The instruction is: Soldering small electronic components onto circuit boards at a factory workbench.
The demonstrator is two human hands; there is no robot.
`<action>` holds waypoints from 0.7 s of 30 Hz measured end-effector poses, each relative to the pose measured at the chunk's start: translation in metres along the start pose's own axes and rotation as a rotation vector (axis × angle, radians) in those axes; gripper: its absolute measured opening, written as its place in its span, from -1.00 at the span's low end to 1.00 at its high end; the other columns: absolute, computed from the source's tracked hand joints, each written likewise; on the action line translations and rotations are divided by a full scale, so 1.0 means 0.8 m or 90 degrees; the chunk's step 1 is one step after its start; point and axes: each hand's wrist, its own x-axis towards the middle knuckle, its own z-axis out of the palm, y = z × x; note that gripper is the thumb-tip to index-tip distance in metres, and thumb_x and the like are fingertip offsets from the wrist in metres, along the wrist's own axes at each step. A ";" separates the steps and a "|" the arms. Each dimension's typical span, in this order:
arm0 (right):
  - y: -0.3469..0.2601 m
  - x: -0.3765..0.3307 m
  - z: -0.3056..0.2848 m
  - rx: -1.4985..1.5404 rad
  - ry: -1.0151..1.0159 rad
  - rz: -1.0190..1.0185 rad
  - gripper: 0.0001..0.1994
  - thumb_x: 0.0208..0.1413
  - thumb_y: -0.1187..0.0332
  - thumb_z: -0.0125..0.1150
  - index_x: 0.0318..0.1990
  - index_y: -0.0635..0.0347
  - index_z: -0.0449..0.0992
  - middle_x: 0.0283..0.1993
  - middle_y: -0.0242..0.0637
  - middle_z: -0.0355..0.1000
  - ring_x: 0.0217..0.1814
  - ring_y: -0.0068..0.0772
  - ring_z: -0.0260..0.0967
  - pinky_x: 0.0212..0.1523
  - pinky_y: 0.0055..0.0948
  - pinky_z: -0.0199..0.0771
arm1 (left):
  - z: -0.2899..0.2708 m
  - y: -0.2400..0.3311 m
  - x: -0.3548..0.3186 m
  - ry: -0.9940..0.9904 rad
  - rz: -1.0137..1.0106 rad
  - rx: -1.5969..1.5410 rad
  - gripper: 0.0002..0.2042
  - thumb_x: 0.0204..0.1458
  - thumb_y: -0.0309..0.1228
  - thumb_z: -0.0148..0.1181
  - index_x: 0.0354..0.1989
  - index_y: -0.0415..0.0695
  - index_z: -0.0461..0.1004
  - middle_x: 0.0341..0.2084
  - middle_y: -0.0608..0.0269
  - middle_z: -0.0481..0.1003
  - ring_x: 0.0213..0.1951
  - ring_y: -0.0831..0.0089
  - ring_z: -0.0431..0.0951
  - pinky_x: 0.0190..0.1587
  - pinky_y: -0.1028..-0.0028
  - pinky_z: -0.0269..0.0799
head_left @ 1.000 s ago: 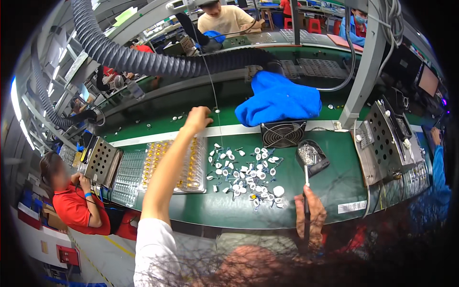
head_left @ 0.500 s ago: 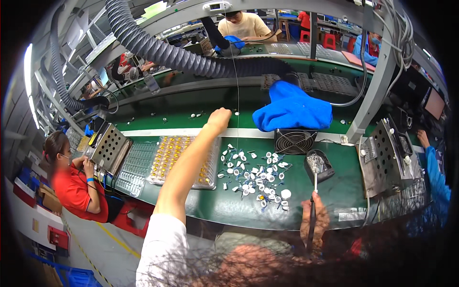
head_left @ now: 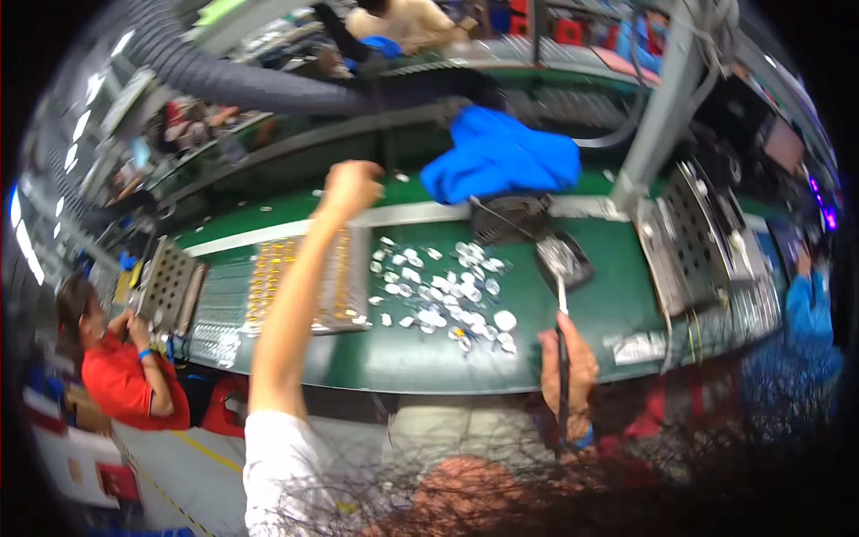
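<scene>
My left arm stretches far over the green bench to the belt behind it. The left hand (head_left: 352,186) is closed and blurred there; whatever its fingers hold, if anything, cannot be made out. A small white part (head_left: 403,177) lies on the belt just to its right. In my right hand (head_left: 574,362) is a soldering iron (head_left: 563,358), gripped by its dark handle. Its metal end points into a small black tray (head_left: 577,268) with greyish contents. Between my hands, several small white parts with bluish wires (head_left: 447,291) are scattered in a loose pile.
Beneath my left forearm lies a clear tray of yellow pieces (head_left: 273,282). A blue cloth (head_left: 506,157) drapes over a black fan (head_left: 510,219). Perforated metal boxes stand at left (head_left: 165,282) and right (head_left: 693,237). A person in red (head_left: 134,371) sits at left.
The whole view has shifted, so the bench appears farther up and left. My left hand has drawn slightly left from the white part on the belt. The right hand still holds the soldering iron.
</scene>
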 end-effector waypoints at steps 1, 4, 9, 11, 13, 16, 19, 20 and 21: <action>0.005 0.001 0.003 0.021 0.004 -0.020 -0.57 0.07 0.69 0.34 0.14 0.46 0.52 -0.26 0.03 0.59 -0.35 -0.04 0.56 -0.25 -0.21 0.58 | -0.025 -0.007 -0.024 0.078 0.035 -0.071 -0.67 -0.03 -0.49 0.26 -0.05 -0.21 0.68 -0.19 0.01 0.70 -0.11 0.18 0.73 0.05 0.28 0.60; 0.014 0.002 0.001 0.030 0.018 -0.049 -0.57 0.11 0.66 0.32 0.16 0.49 0.48 -0.32 -0.03 0.58 -0.36 -0.10 0.57 -0.27 -0.24 0.58 | -0.062 0.020 -0.089 0.094 0.010 -0.348 -0.84 0.13 -0.58 0.25 -0.15 -0.30 0.67 -0.26 0.19 0.70 -0.23 0.50 0.67 -0.08 0.50 0.57; -0.001 -0.003 0.006 0.097 -0.005 -0.016 -0.59 0.22 0.61 0.24 0.23 0.46 0.42 -0.32 -0.04 0.64 -0.30 -0.13 0.64 -0.17 -0.29 0.62 | -0.037 0.120 -0.186 -0.207 0.039 -0.715 -0.88 0.12 -0.74 0.27 -0.22 -0.34 0.66 -0.18 0.04 0.66 -0.14 0.37 0.67 0.00 0.43 0.63; 0.002 -0.004 0.009 0.088 -0.018 -0.041 -0.59 0.22 0.64 0.22 0.23 0.43 0.43 -0.29 -0.06 0.65 -0.30 -0.16 0.64 -0.19 -0.29 0.63 | -0.009 0.156 -0.192 -0.344 0.025 -0.702 -0.88 0.13 -0.72 0.28 -0.20 -0.33 0.67 -0.19 0.05 0.68 -0.10 0.37 0.68 0.01 0.43 0.62; 0.000 -0.003 0.010 0.105 -0.006 -0.052 -0.63 0.23 0.67 0.17 0.20 0.40 0.45 -0.26 -0.07 0.67 -0.31 -0.21 0.64 -0.23 -0.31 0.61 | 0.000 0.183 -0.194 -0.410 0.105 -0.588 -0.88 0.14 -0.70 0.28 -0.19 -0.33 0.68 -0.19 0.06 0.69 -0.12 0.36 0.68 0.00 0.41 0.60; -0.001 -0.006 0.012 0.111 -0.038 -0.006 -0.72 0.24 0.69 0.15 0.09 0.35 0.48 -0.19 -0.09 0.68 -0.36 -0.27 0.57 -0.29 -0.38 0.55 | 0.026 0.198 -0.189 -0.389 0.184 -0.513 -0.84 0.09 -0.67 0.32 -0.17 -0.29 0.69 -0.22 0.10 0.70 -0.16 0.30 0.68 -0.04 0.38 0.58; 0.004 0.001 0.018 0.090 -0.053 -0.050 -0.74 0.25 0.68 0.17 0.07 0.33 0.49 -0.16 -0.10 0.68 -0.39 -0.28 0.50 -0.30 -0.39 0.53 | 0.046 0.200 -0.193 -0.337 0.224 -0.519 -0.82 0.06 -0.66 0.34 -0.15 -0.27 0.69 -0.22 0.09 0.69 -0.16 0.27 0.67 -0.07 0.37 0.59; 0.007 -0.003 0.023 0.099 -0.037 -0.036 -0.55 -0.01 0.77 0.30 0.06 0.23 0.56 -0.21 -0.15 0.64 -0.35 -0.18 0.51 -0.39 -0.33 0.52 | 0.048 0.200 -0.194 -0.299 0.245 -0.516 -0.82 0.06 -0.65 0.34 -0.15 -0.27 0.69 -0.21 0.09 0.69 -0.16 0.25 0.68 -0.09 0.36 0.59; 0.007 -0.004 0.023 0.100 -0.040 -0.034 -0.55 -0.01 0.77 0.30 0.06 0.23 0.56 -0.21 -0.15 0.64 -0.35 -0.18 0.51 -0.39 -0.33 0.52 | 0.051 0.200 -0.196 -0.299 0.242 -0.517 -0.82 0.06 -0.65 0.34 -0.15 -0.27 0.69 -0.21 0.09 0.69 -0.16 0.25 0.68 -0.09 0.36 0.59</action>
